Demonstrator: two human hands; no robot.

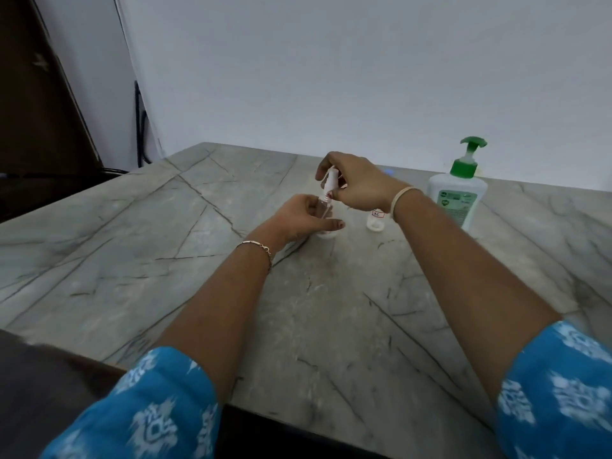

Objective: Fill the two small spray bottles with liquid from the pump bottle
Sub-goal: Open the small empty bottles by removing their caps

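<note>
Spray bottle (324, 208) is gripped by left hand (298, 217); cap (331, 180) at twelve o'clock is pinched by right hand (359, 187).

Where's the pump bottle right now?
In the head view the pump bottle stands at the table's far right, near the wall, just right of the second spray bottle.

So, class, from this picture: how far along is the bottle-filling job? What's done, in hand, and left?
Done: nothing plainly; the bottles' fill cannot be told. In hand: the left hand grips one small spray bottle while the right hand pinches its white spray top. Left: the second small spray bottle stands on the table, and the green-topped pump bottle stands untouched to the right.
</note>
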